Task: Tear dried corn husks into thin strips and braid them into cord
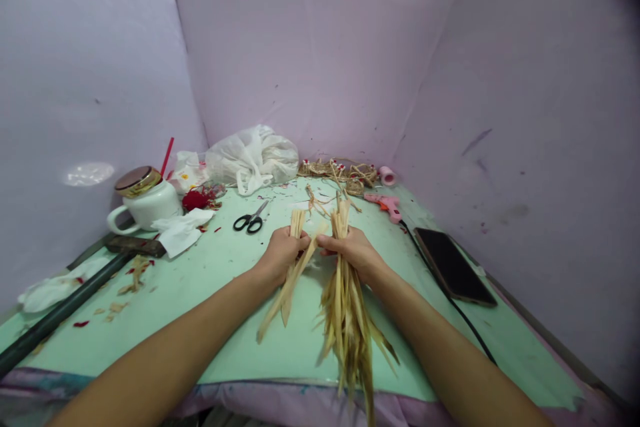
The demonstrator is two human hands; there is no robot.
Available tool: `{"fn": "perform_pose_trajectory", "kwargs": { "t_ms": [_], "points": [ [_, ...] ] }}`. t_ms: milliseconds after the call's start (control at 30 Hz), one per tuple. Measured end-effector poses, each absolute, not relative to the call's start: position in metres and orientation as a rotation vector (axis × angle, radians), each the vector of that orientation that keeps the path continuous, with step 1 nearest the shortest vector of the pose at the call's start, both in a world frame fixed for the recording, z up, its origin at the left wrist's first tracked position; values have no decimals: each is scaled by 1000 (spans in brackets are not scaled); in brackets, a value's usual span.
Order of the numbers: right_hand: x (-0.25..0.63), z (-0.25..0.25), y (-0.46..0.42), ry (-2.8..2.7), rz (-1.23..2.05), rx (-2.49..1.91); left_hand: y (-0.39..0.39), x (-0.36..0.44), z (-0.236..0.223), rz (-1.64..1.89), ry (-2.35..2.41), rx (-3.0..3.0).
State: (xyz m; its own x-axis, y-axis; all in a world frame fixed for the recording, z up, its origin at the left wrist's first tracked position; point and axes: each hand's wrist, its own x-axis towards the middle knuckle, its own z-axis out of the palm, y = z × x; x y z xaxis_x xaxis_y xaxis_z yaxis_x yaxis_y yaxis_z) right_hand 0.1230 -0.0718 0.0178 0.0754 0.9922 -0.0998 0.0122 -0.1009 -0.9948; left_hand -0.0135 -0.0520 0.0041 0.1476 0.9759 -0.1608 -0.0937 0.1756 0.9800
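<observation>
My left hand (pixel 284 250) is closed around a few flat, pale dried leaf strips (pixel 280 303), whose ends stick out above and below the fingers. My right hand (pixel 354 250) grips a thicker bundle of dried leaf strips (pixel 347 320), pale at the top and browner at the frayed lower end, which hangs past the table's front edge. One strip from the left bunch slants up toward my right thumb; I cannot tell whether the thumb pinches it. Black-handled scissors (pixel 251 219) lie with blades parted just beyond my left hand.
On the green table (pixel 240 327), a white mug (pixel 153 207), a hammer (pixel 75 297) and tissue (pixel 184 230) are at left. A white plastic bag (pixel 253 157) and twine (pixel 340 172) lie at the back. A pink glue gun (pixel 387 205), its black cord and a phone (pixel 454 265) are at right.
</observation>
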Motion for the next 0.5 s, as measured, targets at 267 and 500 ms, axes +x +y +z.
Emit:
{"fn": "perform_pose_trajectory", "kwargs": {
  "t_ms": [267,500],
  "points": [
    [119,16,-74,-1118,1267,-1293,-57,-11,11,986,1241,1198],
    [126,15,-69,-1013,1175,-1304,-60,-17,17,758,1105,1173]
  ]
}}
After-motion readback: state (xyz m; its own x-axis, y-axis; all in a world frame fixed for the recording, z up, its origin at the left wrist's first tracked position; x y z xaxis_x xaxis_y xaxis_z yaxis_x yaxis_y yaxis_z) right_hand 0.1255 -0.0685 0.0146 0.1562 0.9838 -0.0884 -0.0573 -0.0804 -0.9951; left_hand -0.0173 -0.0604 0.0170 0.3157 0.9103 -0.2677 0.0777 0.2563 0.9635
